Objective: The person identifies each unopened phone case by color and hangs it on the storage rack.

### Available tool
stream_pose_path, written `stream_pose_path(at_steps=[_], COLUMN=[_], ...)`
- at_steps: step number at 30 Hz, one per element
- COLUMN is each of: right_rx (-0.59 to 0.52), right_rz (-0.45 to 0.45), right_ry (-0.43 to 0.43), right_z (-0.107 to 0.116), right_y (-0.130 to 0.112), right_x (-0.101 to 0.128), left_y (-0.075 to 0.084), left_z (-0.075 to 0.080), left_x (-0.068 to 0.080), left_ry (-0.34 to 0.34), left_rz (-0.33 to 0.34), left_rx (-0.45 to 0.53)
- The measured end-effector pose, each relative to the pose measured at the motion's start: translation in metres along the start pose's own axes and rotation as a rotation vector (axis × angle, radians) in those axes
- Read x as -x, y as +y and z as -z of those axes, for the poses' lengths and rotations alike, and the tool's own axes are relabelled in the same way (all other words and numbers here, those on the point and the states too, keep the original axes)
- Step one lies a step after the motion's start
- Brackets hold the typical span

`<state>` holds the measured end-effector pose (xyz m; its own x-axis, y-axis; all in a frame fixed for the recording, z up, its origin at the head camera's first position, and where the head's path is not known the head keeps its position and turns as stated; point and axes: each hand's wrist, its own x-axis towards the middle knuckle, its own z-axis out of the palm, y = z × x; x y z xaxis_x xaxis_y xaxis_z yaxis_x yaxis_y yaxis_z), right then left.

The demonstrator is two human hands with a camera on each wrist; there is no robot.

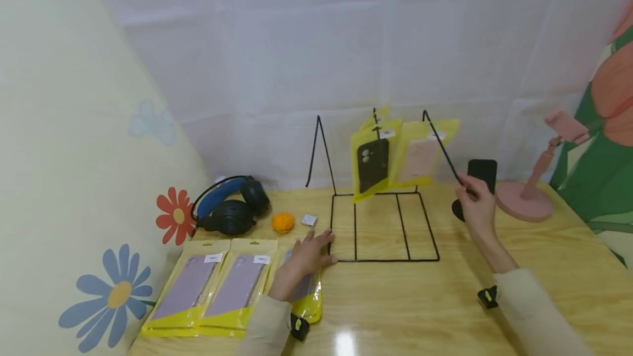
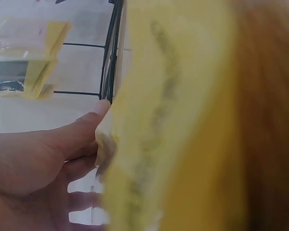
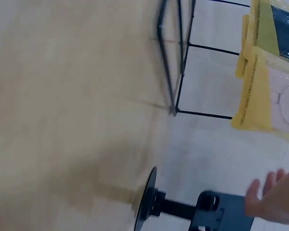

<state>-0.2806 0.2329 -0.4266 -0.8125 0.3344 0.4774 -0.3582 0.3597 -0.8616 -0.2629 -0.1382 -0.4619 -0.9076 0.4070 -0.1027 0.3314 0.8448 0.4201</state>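
Observation:
My left hand lies flat with spread fingers on a yellow-packed lilac phone case at the front left corner of a black wire rack. In the left wrist view the thumb touches that package's edge. My right hand hovers at the tip of the rack's right prong, fingers relaxed and holding nothing, just before a black phone on a stand. On the prongs hang a black case package and a pink one.
Two more lilac case packages lie at the front left. Black and blue headphones, an orange ball and a small white square sit behind them. A pink phone stand is at the right.

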Motion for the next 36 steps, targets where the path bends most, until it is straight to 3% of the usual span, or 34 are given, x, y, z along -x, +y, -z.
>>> stream_pose_path(at_steps=[2,7,9,11,16,23,27,32,36], right_rx=[0.11,0.327,0.376,0.44,0.608,0.687,0.7,0.695,0.685], right_rz=[0.005,0.049,0.067,0.113,0.194,0.065,0.047,0.034,0.03], right_ry=[-0.156,-0.683,-0.814,-0.88,-0.899,-0.896,-0.899,-0.889,-0.873], right_z=[0.006,0.007,0.004,0.0,-0.003,-0.003,-0.003,-0.002,0.001], right_y=[0.011,0.018,0.018,0.018,0.016,0.01,0.011,0.013,0.012], right_x=[0.009,0.029,0.035,0.038,0.044,0.05,0.051,0.055,0.057], left_y=[-0.001,-0.002,-0.002,-0.001,0.001,-0.001,-0.006,-0.024,-0.057], left_z=[0.003,0.009,0.011,0.012,0.01,0.004,0.006,0.029,0.053], left_x=[-0.001,-0.003,-0.005,-0.007,-0.012,-0.015,-0.01,0.021,0.059], left_ry=[0.009,0.009,0.004,-0.002,-0.012,-0.011,0.056,0.166,0.268], left_rz=[0.0,0.004,0.005,0.005,0.011,0.002,-0.074,-0.147,-0.114], left_rx=[-0.014,-0.022,-0.017,-0.019,-0.033,-0.064,-0.038,0.071,0.011])
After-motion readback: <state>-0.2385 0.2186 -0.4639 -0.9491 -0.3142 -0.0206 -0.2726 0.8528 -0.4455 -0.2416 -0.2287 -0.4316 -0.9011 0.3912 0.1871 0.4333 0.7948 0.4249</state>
